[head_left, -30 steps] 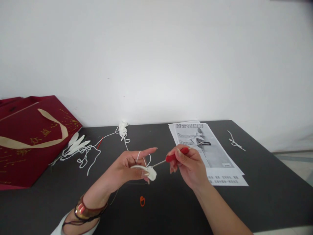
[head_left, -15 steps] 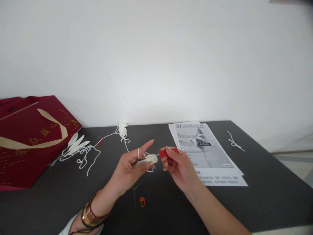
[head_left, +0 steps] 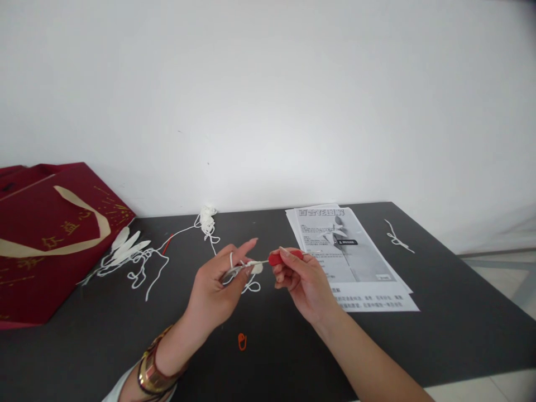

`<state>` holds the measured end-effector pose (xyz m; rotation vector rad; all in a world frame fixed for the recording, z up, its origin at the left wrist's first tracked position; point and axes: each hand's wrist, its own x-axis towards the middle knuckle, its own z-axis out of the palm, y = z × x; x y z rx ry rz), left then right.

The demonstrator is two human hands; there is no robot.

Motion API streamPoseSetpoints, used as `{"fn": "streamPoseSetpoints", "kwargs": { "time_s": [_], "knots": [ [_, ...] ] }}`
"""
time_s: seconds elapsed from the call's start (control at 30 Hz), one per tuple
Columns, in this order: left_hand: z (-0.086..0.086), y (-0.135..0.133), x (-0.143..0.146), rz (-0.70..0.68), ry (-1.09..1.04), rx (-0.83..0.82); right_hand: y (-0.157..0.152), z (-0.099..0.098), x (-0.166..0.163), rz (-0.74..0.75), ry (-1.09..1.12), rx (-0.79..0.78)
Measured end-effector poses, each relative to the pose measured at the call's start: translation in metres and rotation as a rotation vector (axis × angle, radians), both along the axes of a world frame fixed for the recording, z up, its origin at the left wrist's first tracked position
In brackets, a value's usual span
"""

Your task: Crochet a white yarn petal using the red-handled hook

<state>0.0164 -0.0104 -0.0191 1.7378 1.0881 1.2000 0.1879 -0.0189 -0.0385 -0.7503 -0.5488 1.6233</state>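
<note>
My left hand (head_left: 218, 285) pinches a small white crocheted piece (head_left: 254, 268) between thumb and fingers, with white yarn (head_left: 231, 261) looped over the raised forefinger. My right hand (head_left: 300, 282) grips a crochet hook with a red handle (head_left: 281, 258); its metal tip reaches into the white piece. Both hands are held above the dark table (head_left: 439, 312), close together. A loop of yarn hangs below the piece.
A red gift bag (head_left: 46, 240) lies at the left. White crocheted petals and loose yarn (head_left: 134, 254) lie beside it, a yarn clump (head_left: 207, 219) farther back. Printed sheets (head_left: 347, 251) lie to the right, a yarn scrap (head_left: 397, 239) beyond. An orange stitch marker (head_left: 242, 341) lies near me.
Both hands rose slightly and came closer together. The hook went from being drawn out to the right to sitting with its tip in the white piece.
</note>
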Motion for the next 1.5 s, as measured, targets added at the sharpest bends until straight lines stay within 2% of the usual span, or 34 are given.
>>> {"fn": "streamPoseSetpoints", "kwargs": {
  "time_s": [0.17,0.3,0.4,0.5,0.63,0.7,0.77,0.83,0.93,1.03,1.13,1.3,1.5],
  "knots": [
    [-0.002,-0.001,0.006,0.040,-0.204,-0.274,-0.001,-0.002,-0.003,-0.026,0.005,-0.003],
    [-0.008,-0.002,0.013,0.078,-0.398,-0.356,-0.004,-0.005,-0.007,-0.100,-0.059,0.040],
    [-0.016,-0.001,0.018,0.118,-0.505,-0.391,-0.010,-0.007,-0.011,-0.201,-0.258,0.164],
    [-0.020,0.000,0.021,0.125,-0.570,-0.433,-0.017,-0.009,-0.012,-0.299,-0.614,0.427],
    [-0.017,0.003,0.018,0.076,-0.664,-0.531,-0.021,-0.014,-0.007,-0.390,-1.135,1.039],
    [-0.012,0.007,0.013,0.013,-0.716,-0.626,-0.021,-0.016,-0.003,-0.406,-1.300,1.275],
    [-0.007,0.010,0.006,-0.101,-0.732,-0.719,-0.020,-0.015,0.001,-0.393,-1.347,1.395],
    [-0.002,0.014,-0.001,-0.213,-0.733,-0.759,-0.019,-0.012,0.004,-0.384,-1.251,1.372],
    [0.002,0.017,-0.011,-0.329,-0.720,-0.766,-0.018,-0.006,0.004,-0.318,-0.977,1.120],
    [0.003,0.017,-0.017,-0.374,-0.703,-0.766,-0.017,-0.004,0.002,-0.209,-0.724,0.869],
    [0.003,0.015,-0.020,-0.388,-0.679,-0.750,-0.016,-0.005,0.001,-0.143,-0.538,0.727],
    [0.006,0.014,-0.022,-0.385,-0.657,-0.716,-0.015,-0.005,0.006,-0.097,-0.434,0.645],
    [0.009,0.013,-0.027,-0.427,-0.641,-0.721,-0.013,-0.001,0.013,-0.079,-0.413,0.651]
  ]
}}
